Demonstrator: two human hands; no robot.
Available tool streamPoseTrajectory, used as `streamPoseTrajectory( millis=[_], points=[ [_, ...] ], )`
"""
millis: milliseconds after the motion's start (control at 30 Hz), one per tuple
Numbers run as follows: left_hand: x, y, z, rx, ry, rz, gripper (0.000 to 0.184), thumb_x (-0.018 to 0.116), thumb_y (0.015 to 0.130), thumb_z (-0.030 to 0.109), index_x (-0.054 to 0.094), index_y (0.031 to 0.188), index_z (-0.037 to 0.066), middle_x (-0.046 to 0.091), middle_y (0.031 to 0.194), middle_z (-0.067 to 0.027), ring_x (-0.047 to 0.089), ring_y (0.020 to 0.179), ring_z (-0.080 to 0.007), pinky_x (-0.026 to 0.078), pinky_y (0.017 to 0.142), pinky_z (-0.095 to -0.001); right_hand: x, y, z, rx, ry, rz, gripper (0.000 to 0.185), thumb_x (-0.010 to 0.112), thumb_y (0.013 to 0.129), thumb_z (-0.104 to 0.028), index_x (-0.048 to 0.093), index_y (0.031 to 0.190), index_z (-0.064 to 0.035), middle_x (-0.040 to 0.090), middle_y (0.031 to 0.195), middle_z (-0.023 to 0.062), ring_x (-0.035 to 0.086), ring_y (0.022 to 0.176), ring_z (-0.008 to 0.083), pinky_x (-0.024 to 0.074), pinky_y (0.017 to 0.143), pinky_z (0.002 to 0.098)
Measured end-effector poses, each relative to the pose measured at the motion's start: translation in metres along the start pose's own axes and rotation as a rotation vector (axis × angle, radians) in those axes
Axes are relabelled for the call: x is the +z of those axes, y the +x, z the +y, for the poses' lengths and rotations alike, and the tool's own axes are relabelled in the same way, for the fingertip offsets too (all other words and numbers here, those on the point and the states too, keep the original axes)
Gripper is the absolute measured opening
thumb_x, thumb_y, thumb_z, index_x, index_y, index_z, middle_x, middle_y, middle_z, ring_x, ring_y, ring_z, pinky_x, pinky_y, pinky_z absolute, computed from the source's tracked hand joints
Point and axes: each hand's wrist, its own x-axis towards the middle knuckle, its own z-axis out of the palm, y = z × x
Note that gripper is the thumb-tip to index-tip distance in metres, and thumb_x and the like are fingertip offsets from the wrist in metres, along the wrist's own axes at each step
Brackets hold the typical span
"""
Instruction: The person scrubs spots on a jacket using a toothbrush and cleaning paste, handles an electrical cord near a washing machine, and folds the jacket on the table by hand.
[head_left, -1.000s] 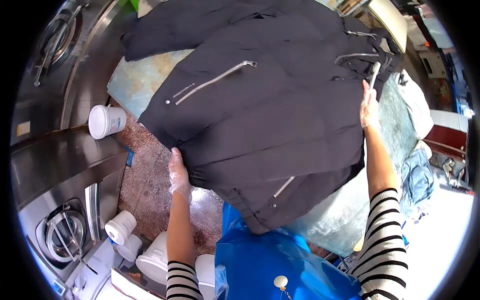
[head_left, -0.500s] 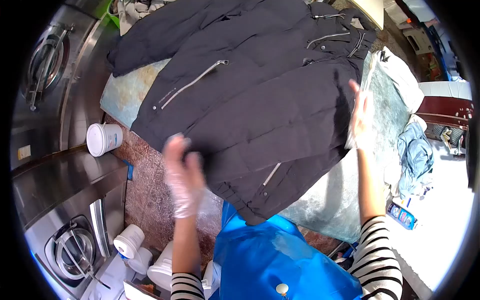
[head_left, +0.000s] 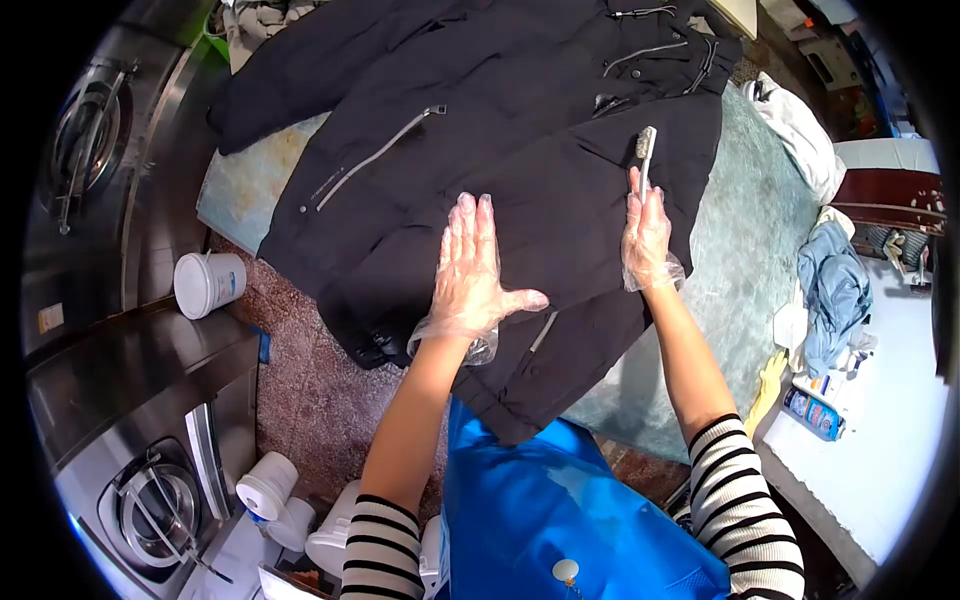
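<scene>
A black jacket (head_left: 540, 200) with silvery zips lies spread over a worn greenish table (head_left: 750, 240). My left hand (head_left: 468, 275), in a clear plastic glove, rests flat on the lower part of the jacket with its fingers stretched out and thumb to the right. In my right hand (head_left: 648, 240), also gloved, is a white-handled brush (head_left: 646, 155), its head pointing away from me over the jacket's right side. The fingers are wrapped round its handle. The blue apron (head_left: 560, 500) I wear meets the jacket's near end.
White buckets (head_left: 210, 283) stand to the left beside steel machines with round doors (head_left: 160, 510). Pale cloth (head_left: 800, 140) lies along the table's right edge. Further right are a blue garment (head_left: 833, 290), a yellow glove (head_left: 768, 390) and a blue can (head_left: 815, 414) near a white surface.
My left hand has moved right and away from me onto the jacket. My right hand has moved left from the jacket's edge, and the brush now shows in it. The jacket's near-left part has shifted.
</scene>
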Motion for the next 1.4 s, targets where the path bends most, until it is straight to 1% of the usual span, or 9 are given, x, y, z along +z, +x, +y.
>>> streamPoseTrajectory(
  millis=[100, 233, 333, 400, 467, 567, 767, 1200, 1400],
  points=[
    [-0.001, 0.000, 0.002, -0.007, 0.010, -0.007, 0.140, 0.084, 0.056, 0.059, 0.001, 0.152, -0.002, 0.002, 0.158, -0.0274, 0.004, 0.148, -0.0390, 0.010, 0.120, -0.0461, -0.013, 0.004, -0.007, 0.198, 0.076, -0.142, 0.028, 0.045, 0.101, -0.017, 0.053, 0.125, -0.0046, 0.066, 0.114, 0.0158, 0.064, 0.089, 0.0350, 0.0488, 0.087, 0.0427],
    [0.001, -0.002, 0.002, 0.017, 0.022, 0.018, 0.139, 0.084, 0.055, 0.057, 0.002, 0.152, 0.000, 0.003, 0.158, -0.0278, 0.005, 0.148, -0.0396, 0.009, 0.120, -0.0466, -0.066, 0.004, -0.028, 0.439, 0.304, -0.072, 0.028, 0.046, 0.103, -0.026, 0.059, 0.108, -0.0021, 0.064, 0.081, 0.0117, 0.052, 0.069, 0.0159, 0.0454, 0.068, 0.0306],
    [0.005, -0.002, -0.002, 0.177, 0.111, 0.095, 0.139, 0.080, 0.056, 0.065, 0.006, 0.151, -0.004, 0.007, 0.156, -0.0304, 0.007, 0.147, -0.0415, 0.011, 0.120, -0.0469, -0.132, -0.040, -0.024, 0.604, 0.236, -0.006, 0.024, 0.050, 0.102, -0.021, 0.060, 0.113, -0.0021, 0.063, 0.083, 0.0114, 0.056, 0.072, 0.0190, 0.0467, 0.069, 0.0309],
    [0.009, -0.003, -0.005, 0.180, 0.121, 0.092, 0.138, 0.078, 0.057, 0.067, 0.008, 0.150, -0.006, 0.009, 0.156, -0.0307, 0.008, 0.146, -0.0414, 0.011, 0.120, -0.0463, -0.170, -0.087, 0.006, 0.567, 0.052, 0.193, 0.029, 0.050, 0.101, -0.019, 0.058, 0.122, -0.0013, 0.064, 0.097, 0.0178, 0.062, 0.085, 0.0297, 0.0483, 0.078, 0.0360],
    [0.010, -0.005, -0.004, 0.168, 0.170, 0.083, 0.139, 0.078, 0.057, 0.067, 0.005, 0.151, -0.006, 0.009, 0.156, -0.0305, 0.007, 0.147, -0.0403, 0.011, 0.120, -0.0458, -0.223, -0.130, 0.037, 0.912, -0.240, 0.213, 0.034, 0.046, 0.102, -0.024, 0.056, 0.127, -0.0030, 0.064, 0.110, 0.0206, 0.063, 0.097, 0.0348, 0.0479, 0.082, 0.0403],
    [0.010, -0.002, -0.003, 0.139, 0.149, 0.039, 0.141, 0.078, 0.058, 0.067, 0.001, 0.151, -0.006, 0.006, 0.157, -0.0293, 0.004, 0.147, -0.0387, 0.007, 0.120, -0.0450, -0.290, -0.211, 0.136, 0.768, -0.242, 0.473, 0.039, 0.044, 0.102, -0.029, 0.055, 0.130, -0.0046, 0.064, 0.112, 0.0228, 0.063, 0.100, 0.0370, 0.0481, 0.083, 0.0420],
    [0.013, 0.000, -0.009, 0.124, 0.208, 0.021, 0.144, 0.075, 0.057, 0.073, 0.000, 0.150, -0.006, 0.004, 0.157, -0.0291, 0.001, 0.148, -0.0383, 0.005, 0.120, -0.0455, -0.368, -0.186, 0.204, 1.003, -0.601, -0.237, 0.027, 0.051, 0.089, -0.025, 0.071, 0.104, -0.0146, 0.067, 0.099, 0.0194, 0.064, 0.093, 0.0398, 0.0511, 0.080, 0.0463],
    [0.014, -0.001, -0.008, 0.141, 0.227, 0.026, 0.139, 0.075, 0.061, 0.070, 0.001, 0.150, -0.006, 0.005, 0.157, -0.0298, 0.003, 0.147, -0.0393, 0.006, 0.120, -0.0463, -0.398, -0.155, 0.195, 1.150, -0.682, -0.361, 0.026, 0.059, 0.082, -0.028, 0.074, 0.100, -0.0151, 0.068, 0.101, 0.0193, 0.066, 0.096, 0.0360, 0.0513, 0.085, 0.0416],
    [0.013, -0.001, -0.008, 0.186, 0.215, 0.037, 0.136, 0.075, 0.063, 0.068, 0.004, 0.150, -0.007, 0.008, 0.156, -0.0308, 0.005, 0.147, -0.0417, 0.008, 0.120, -0.0470, -0.432, -0.173, 0.186, 0.987, -0.671, -0.435, 0.023, 0.062, 0.082, -0.024, 0.074, 0.098, -0.0120, 0.069, 0.099, 0.0194, 0.066, 0.094, 0.0366, 0.0508, 0.085, 0.0418]
  ],
)
